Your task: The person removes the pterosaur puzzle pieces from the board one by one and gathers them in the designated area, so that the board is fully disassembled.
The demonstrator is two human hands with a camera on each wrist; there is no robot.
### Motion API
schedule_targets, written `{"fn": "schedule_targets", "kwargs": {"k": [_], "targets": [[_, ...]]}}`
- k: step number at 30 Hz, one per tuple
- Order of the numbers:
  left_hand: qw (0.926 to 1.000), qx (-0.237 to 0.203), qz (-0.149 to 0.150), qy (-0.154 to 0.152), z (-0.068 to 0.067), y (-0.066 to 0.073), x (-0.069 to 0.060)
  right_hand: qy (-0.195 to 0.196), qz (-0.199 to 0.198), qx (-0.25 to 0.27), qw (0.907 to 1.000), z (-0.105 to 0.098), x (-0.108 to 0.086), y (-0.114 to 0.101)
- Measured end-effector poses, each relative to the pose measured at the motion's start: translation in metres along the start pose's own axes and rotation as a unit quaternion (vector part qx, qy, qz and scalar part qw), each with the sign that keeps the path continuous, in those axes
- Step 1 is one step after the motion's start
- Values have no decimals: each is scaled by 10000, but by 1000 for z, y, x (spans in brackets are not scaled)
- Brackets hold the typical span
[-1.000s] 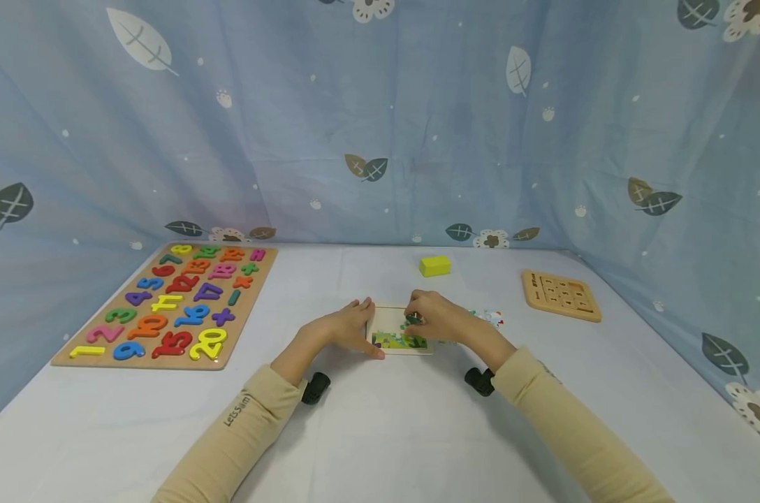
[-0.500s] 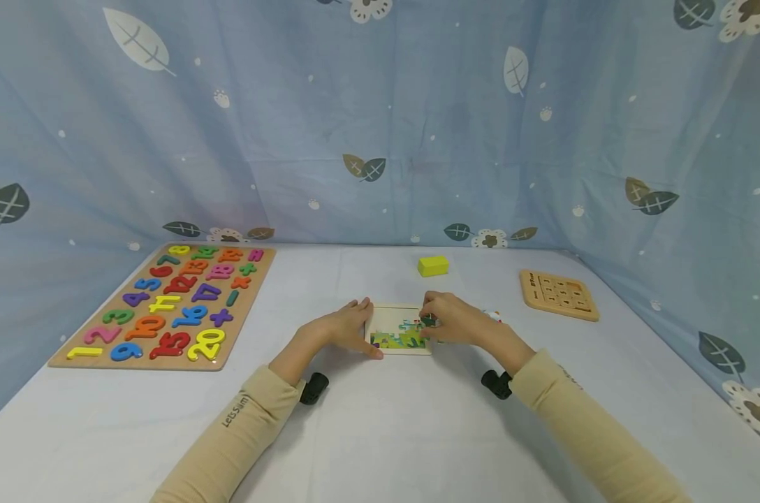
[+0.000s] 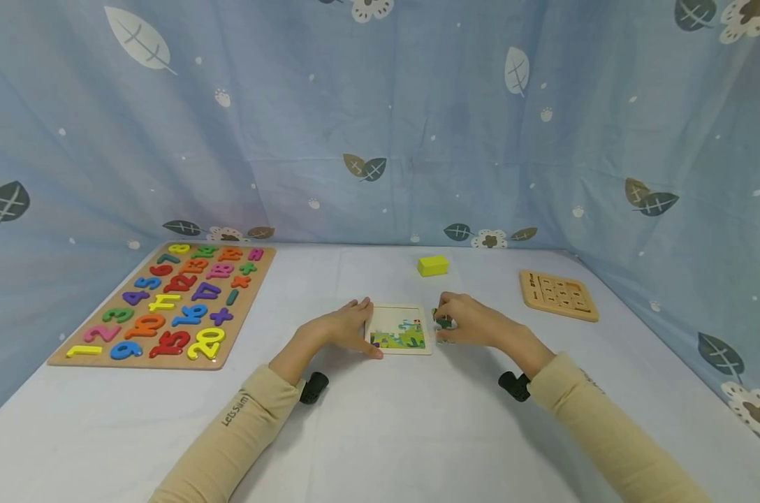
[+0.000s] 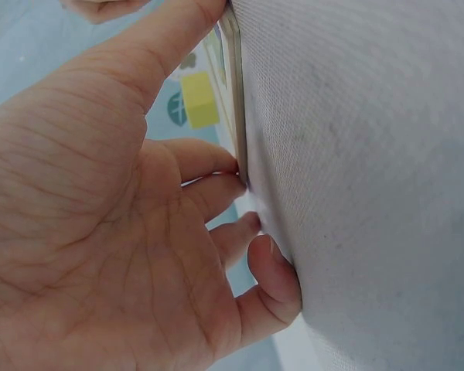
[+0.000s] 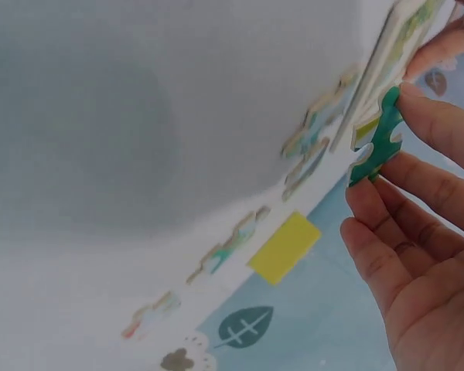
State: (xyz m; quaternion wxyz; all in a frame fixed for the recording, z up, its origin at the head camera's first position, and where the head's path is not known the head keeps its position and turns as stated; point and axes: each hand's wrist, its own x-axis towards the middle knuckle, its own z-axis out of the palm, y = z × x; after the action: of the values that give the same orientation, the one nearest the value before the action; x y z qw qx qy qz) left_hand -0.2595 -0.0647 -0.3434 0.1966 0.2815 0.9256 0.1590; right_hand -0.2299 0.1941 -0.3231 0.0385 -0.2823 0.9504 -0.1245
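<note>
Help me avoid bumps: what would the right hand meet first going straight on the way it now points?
Probably the right edge of the puzzle tray, just left of the right hand and its pinched green piece. Depth is unclear, so it might brush loose pieces first.

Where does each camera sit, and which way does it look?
Head: worn on the head, looking forward and down at the table and puzzle; both sleeves, the left hand and the right hand show.
Left wrist: worn there, looking along the left hand's palm toward the puzzle's edge.
Right wrist: worn there, looking past the right hand, whose fingers pinch a piece, toward loose pieces.
Shared: both wrist views show the yellow block and the puzzle.
</note>
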Motion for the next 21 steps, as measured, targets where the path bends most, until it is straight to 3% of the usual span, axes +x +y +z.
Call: {"fn": "schedule_targets", "kwargs": {"k": [9,21], "targets": [[10000,-65,16,21,1,-3,2,-6,-225,-139,9997,-6,-11,9],[9999,-113,34,14,2,-4,2,-84,-247,-199,9995,-7,-22,21]]}}
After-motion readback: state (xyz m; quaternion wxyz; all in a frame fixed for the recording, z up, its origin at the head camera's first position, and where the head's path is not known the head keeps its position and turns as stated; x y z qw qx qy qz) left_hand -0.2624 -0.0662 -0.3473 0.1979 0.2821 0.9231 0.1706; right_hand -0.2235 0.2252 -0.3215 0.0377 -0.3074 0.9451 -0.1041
